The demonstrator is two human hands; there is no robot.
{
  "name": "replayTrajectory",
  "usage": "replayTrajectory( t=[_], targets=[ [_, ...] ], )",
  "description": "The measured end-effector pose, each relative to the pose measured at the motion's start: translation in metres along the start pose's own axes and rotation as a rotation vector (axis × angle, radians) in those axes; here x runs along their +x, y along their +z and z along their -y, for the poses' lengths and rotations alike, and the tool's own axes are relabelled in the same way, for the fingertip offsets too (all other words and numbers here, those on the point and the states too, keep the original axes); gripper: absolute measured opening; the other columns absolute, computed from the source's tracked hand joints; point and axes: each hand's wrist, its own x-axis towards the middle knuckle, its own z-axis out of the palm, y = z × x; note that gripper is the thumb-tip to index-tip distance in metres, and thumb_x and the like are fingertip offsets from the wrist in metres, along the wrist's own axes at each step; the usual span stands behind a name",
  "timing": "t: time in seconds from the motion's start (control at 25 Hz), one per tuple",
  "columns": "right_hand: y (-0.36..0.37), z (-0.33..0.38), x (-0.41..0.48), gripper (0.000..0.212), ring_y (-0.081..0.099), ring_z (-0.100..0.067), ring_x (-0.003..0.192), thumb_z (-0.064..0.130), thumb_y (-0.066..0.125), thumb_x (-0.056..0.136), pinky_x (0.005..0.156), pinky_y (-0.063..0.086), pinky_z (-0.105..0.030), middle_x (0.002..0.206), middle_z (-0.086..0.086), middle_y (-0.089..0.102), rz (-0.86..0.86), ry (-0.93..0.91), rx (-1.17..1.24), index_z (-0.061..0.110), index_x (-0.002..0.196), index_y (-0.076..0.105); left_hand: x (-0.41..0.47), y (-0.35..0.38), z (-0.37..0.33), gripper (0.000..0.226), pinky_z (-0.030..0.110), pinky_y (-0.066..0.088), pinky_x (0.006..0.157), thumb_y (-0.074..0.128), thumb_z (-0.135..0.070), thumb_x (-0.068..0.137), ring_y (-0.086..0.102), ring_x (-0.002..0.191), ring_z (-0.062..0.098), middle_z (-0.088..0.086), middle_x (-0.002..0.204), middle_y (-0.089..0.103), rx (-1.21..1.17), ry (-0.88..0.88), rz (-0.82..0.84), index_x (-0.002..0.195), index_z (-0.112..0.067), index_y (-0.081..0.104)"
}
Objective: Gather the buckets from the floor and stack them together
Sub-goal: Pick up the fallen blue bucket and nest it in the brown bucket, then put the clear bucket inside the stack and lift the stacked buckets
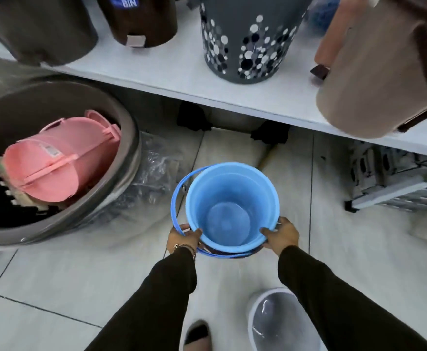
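A light blue bucket (pixel 228 193) stands upright over the tiled floor in the middle of the head view, its blue handles hanging down around the rim. It looks nested in another bucket, since a second blue rim shows under its near edge. My left hand (pixel 183 238) grips the rim and a handle on the left side. My right hand (pixel 280 235) grips the rim on the right side. A grey-white bucket (pixel 273 317) stands on the floor by my right forearm, partly hidden by the sleeve.
A large grey tub (pixel 128 173) at the left holds pink buckets (pixel 55 163) lying on their side. A white shelf (pixel 171 69) at the back carries dark bins and a spotted grey basket (pixel 245 39). A beige bin (pixel 374 79) is at the right.
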Motion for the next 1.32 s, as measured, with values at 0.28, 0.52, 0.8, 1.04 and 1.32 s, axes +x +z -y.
replayTrajectory(
  t=[0.28, 0.52, 0.8, 1.04, 1.32],
  targets=[
    [0.02, -0.054, -0.013, 0.076, 0.055, -0.03, 0.113, 0.026, 0.073, 0.084, 0.101, 0.042, -0.037, 0.136, -0.013, 0.041, -0.106, -0.082, -0.22, 0.013, 0.147, 0.03, 0.025, -0.004, 0.045, 0.085, 0.04, 0.045, 0.1, 0.084, -0.032, 0.071, 0.055, 0.121, 0.036, 0.02, 0.133, 0.052, 0.275, 0.033, -0.079, 0.139, -0.005, 0.041],
    [-0.002, -0.103, -0.033, 0.069, 0.042, -0.035, 0.134, 0.044, 0.051, 0.095, 0.113, 0.033, -0.046, 0.154, -0.015, 0.026, -0.202, 0.132, -0.13, 0.015, 0.151, 0.025, 0.001, -0.012, 0.069, 0.123, 0.042, 0.032, 0.115, 0.084, -0.056, 0.059, 0.032, 0.145, 0.03, 0.012, 0.159, 0.027, 0.246, -0.034, 0.148, 0.155, -0.016, 0.018],
    [-0.064, -0.204, -0.073, 0.077, 0.039, -0.042, 0.134, 0.038, 0.062, 0.09, 0.11, 0.035, -0.051, 0.153, -0.022, 0.028, -0.183, 0.371, -0.391, 0.01, 0.151, 0.023, -0.07, 0.005, 0.146, 0.13, 0.04, 0.026, 0.117, 0.077, -0.067, 0.059, 0.027, 0.148, 0.028, 0.009, 0.163, 0.021, 0.414, -0.062, 0.198, 0.156, -0.015, 0.008],
    [-0.097, -0.307, -0.095, 0.053, 0.066, -0.034, 0.081, 0.012, 0.062, 0.086, 0.06, 0.049, -0.036, 0.103, -0.02, 0.059, 0.039, 0.744, 0.004, -0.001, 0.133, 0.04, -0.108, 0.044, 0.254, 0.082, 0.031, 0.035, 0.113, 0.067, -0.043, 0.086, 0.047, 0.136, 0.027, 0.007, 0.15, 0.047, 0.796, -0.045, 0.565, 0.151, -0.011, 0.028],
    [-0.131, -0.287, -0.126, 0.013, 0.062, -0.041, 0.079, 0.005, 0.057, 0.085, 0.081, 0.057, -0.051, 0.095, -0.027, 0.063, -0.311, 0.562, 0.405, -0.006, 0.09, 0.055, -0.167, 0.087, 0.246, 0.033, 0.052, 0.059, 0.081, 0.052, -0.006, 0.081, 0.063, 0.09, 0.037, 0.016, 0.104, 0.06, 0.465, -0.017, 0.507, 0.114, -0.011, 0.054]
  ],
)
